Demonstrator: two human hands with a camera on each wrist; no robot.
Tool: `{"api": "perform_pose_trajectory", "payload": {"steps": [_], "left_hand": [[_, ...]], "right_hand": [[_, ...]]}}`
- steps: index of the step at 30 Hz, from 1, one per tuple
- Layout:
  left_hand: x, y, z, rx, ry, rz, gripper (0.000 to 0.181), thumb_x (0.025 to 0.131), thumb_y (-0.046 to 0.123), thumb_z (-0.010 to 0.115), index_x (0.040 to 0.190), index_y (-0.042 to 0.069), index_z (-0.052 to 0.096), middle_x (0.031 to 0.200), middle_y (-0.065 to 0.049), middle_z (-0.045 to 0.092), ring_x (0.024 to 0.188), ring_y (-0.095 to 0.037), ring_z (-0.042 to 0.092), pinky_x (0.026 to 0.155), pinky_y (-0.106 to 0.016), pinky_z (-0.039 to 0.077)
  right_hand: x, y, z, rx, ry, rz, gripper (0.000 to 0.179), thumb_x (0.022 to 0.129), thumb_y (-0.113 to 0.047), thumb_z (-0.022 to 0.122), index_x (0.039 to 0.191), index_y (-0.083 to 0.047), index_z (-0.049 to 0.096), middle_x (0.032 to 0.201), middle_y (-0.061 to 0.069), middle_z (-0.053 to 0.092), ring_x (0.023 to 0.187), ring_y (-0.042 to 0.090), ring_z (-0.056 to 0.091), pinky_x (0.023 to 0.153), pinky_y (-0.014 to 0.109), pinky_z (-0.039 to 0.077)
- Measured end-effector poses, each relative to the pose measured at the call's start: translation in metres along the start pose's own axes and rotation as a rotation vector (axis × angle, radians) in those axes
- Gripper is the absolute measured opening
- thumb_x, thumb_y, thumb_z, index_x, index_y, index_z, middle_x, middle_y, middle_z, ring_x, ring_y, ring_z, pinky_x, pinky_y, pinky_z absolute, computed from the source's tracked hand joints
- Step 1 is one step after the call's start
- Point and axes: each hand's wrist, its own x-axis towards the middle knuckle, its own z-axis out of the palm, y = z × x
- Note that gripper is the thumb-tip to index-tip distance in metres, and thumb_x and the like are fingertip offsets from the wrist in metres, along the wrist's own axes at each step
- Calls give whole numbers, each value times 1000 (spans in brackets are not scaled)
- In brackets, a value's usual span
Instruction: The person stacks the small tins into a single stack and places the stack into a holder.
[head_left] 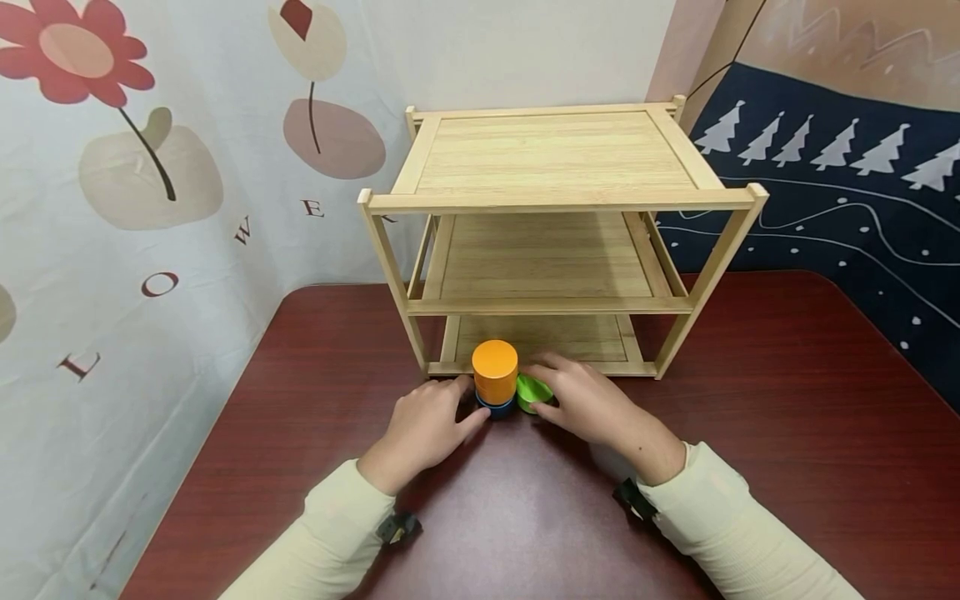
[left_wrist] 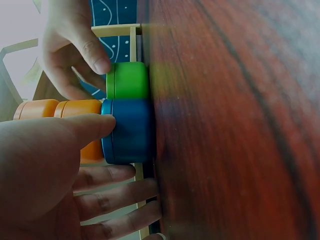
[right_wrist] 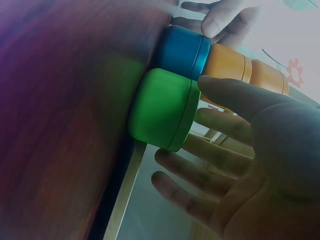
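Note:
A small round blue canister point(left_wrist: 131, 131) stands on the table with two orange canisters point(right_wrist: 225, 62) stacked on it. Right beside it is a shorter green canister point(right_wrist: 162, 107); each has a seam like a lid line. My left hand point(head_left: 423, 425) is at the stack's left side. Its thumb tip overlaps the blue canister's upper rim in the left wrist view, and the other fingers spread out loosely past it. My right hand point(head_left: 588, 400) is around the green canister's right side, thumb tip at its upper rim, fingers extended behind it without curling round.
A three-tier wooden rack point(head_left: 555, 154) stands just behind the canisters, its lowest shelf point(head_left: 555, 337) near the tabletop. The reddish-brown table point(head_left: 787, 433) reaches out on both sides. Printed cloths point(head_left: 225, 108) hang behind and to the left.

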Motion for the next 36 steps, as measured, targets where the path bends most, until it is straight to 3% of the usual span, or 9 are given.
{"api": "perform_pose_trajectory", "payload": {"steps": [36], "left_hand": [[0, 0, 0, -6, -13, -7, 42, 92, 50, 67, 120, 19, 66, 108, -2, 74, 97, -27, 70, 71, -51, 55]], "right_hand": [[-1, 1, 3, -12, -34, -24, 35, 88, -11, 77, 121, -8, 68, 121, 10, 66, 104, 22, 68, 86, 39, 56]]}}
